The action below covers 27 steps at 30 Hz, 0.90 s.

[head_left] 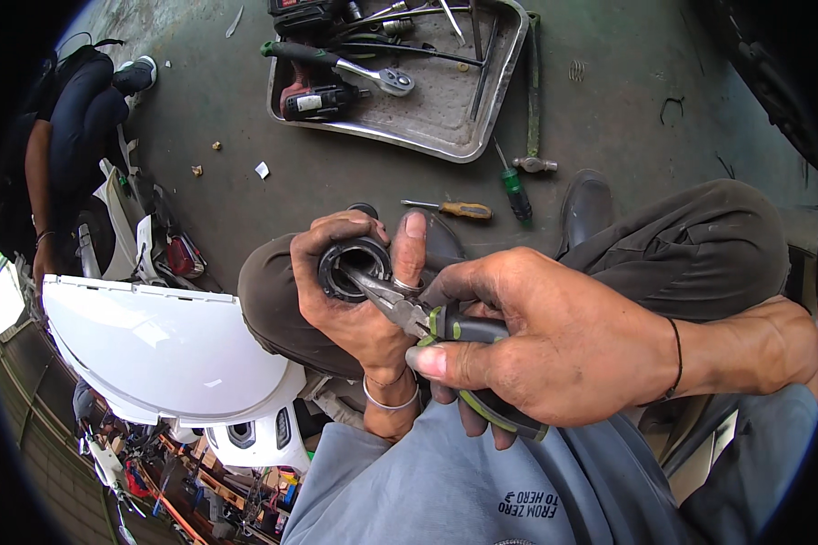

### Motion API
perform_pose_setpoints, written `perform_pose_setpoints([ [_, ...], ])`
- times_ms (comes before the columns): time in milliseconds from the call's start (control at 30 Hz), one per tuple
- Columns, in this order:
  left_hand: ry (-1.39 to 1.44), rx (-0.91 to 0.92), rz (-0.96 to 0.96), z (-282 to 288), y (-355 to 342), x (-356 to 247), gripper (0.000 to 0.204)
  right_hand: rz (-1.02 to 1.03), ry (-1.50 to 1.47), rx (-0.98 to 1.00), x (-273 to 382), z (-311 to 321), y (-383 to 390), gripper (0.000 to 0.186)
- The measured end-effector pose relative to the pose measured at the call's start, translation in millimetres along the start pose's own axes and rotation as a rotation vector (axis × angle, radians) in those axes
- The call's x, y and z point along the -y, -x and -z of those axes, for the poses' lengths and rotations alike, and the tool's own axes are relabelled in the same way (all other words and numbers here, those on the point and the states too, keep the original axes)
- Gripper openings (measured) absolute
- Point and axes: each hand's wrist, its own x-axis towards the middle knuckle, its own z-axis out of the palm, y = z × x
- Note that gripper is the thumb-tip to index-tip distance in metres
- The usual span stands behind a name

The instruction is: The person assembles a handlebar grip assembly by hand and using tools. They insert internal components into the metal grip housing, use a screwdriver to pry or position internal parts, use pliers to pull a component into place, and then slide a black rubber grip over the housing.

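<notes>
Now, one pair of pliers, gripped by the right hand, angles from four o'clock into one black tube; the left hand clasps it just nine-o'clock of centre. Two screwdrivers lie at the tube's two o'clock.

- We looked through one fisheye view, from the left of two cameras worn side by side on the person's head.
- We faced steeply down, with the grey-blue shirt at six o'clock and the metal tray at twelve, on the floor beyond.
- We saw the left hand and right hand close up around the centre, the floor farther below.
- Our wide lens reached another person near ten o'clock, with dark edges at three and nine.
</notes>
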Motion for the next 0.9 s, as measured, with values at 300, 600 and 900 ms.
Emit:
perform_pose_setpoints([
  [300, 0.181, 0.042, 0.349, 9, -20, -6, 0.043, -0.01, 0.504, -0.059, 12, 6, 13, 0.029],
  [600, 0.341, 0.137, 0.393, 14, -13, -11, 0.047, 0.09, 0.41, -0.121, 4, 5, 13, 0.029],
  [900, 0.192, 0.178, 0.252, 11, -7, -13, 0.051, 0.02, 0.356, -0.109, 6, 4, 13, 0.026],
])
